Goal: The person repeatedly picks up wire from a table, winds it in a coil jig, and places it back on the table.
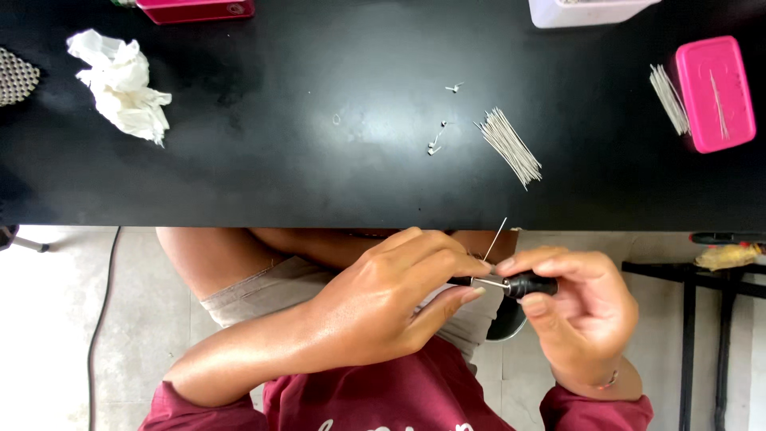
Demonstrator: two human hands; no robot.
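My right hand [586,315] grips a small black-handled tool [527,283] whose thin metal tip points left. My left hand [399,299] pinches a thin metal wire pin [496,238] at that tip, the pin sticking up toward the table's edge. Both hands are held over my lap, just in front of the black table [239,175]. A bundle of straight metal pins [511,146] lies on the table above my hands. A few small bent wire pieces [437,144] lie to its left.
A pink box lid [714,94] with a pin on it sits at the right, beside a second bundle of pins [669,100]. A crumpled white tissue [120,84] lies at the left. A white container [586,11] and a pink box [195,9] stand at the far edge.
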